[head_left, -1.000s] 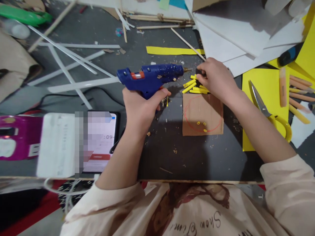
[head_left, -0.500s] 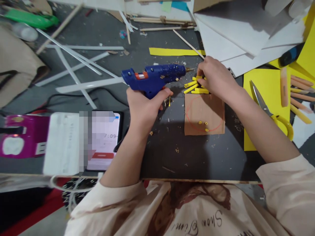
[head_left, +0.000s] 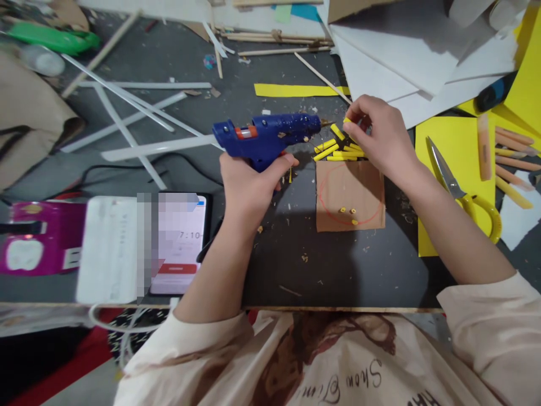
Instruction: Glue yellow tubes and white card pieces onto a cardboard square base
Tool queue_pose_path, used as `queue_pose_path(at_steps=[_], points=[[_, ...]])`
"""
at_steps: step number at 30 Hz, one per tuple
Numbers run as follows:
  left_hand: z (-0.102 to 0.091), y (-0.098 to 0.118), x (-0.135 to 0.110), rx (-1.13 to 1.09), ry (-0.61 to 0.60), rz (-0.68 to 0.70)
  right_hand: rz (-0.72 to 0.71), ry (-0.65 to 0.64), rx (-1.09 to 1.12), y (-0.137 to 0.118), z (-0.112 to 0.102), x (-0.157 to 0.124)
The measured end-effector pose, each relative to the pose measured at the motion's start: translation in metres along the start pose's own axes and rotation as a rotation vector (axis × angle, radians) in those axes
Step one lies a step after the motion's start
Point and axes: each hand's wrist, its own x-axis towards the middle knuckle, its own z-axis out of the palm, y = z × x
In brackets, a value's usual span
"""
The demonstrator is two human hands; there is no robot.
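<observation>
Head view, crumb-flecked blue glue gun (head_left: 270, 137), orange patch, short yellow stick (head_left: 337, 132) pinched

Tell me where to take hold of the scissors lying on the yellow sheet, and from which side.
The scissors lie flat on the yellow sheet, blades pointing away and to the left, yellow handles at the near right end. Take the handles, coming from the near right; that probably keeps fingers off the blades.

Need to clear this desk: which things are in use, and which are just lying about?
In use: left hand gripping blue glue gun; right hand pinching yellow stick; stick pile; cardboard square.
Lying about: scissors; phone; white strips; orange sticks.
</observation>
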Motion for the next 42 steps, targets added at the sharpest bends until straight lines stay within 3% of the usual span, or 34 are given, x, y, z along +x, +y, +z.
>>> queue_pose_path(at_steps=[6, 9, 19, 28, 42], points=[[-0.003, 0.003, -0.006, 0.013, -0.199, -0.045, 0.085, 0.057, 0.533, 0.007, 0.008, -0.053], [-0.003, 0.002, -0.009, 0.052, -0.230, -0.058, 0.148, 0.092, 0.643, 0.011, 0.016, -0.069], [-0.002, 0.004, -0.009, 0.096, -0.269, -0.084, 0.179, 0.156, 0.649, 0.024, 0.029, -0.071], [0.000, 0.002, -0.009, 0.106, -0.286, -0.091, 0.111, 0.192, 0.610, 0.028, 0.031, -0.074], [0.000, 0.000, -0.009, 0.110, -0.301, -0.106, 0.148, 0.187, 0.611, 0.027, 0.030, -0.074]])
